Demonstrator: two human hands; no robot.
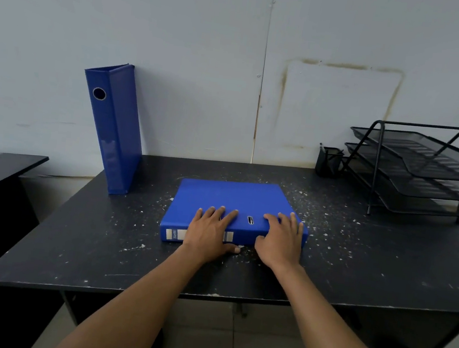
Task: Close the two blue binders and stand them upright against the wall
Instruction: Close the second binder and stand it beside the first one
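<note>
Lever-arch binder [231,199] lies closed, flat, mid-tabletop [356,259], spine toward near edge. Left hand [210,233] and right hand [282,241] spread flat over spine, grip not closed. Stiff, likely slick cover; grasp spine ends. Second binder [113,129] upright at wall, far-left corner.

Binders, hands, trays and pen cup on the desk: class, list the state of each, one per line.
Upright binder: closed, standing against wall.
Flat binder: closed, lying flat.
Left hand: open, gripping binder's spine.
Right hand: open, gripping binder's spine.
Tray rack: trays empty.
Pen cup: upright.
</note>
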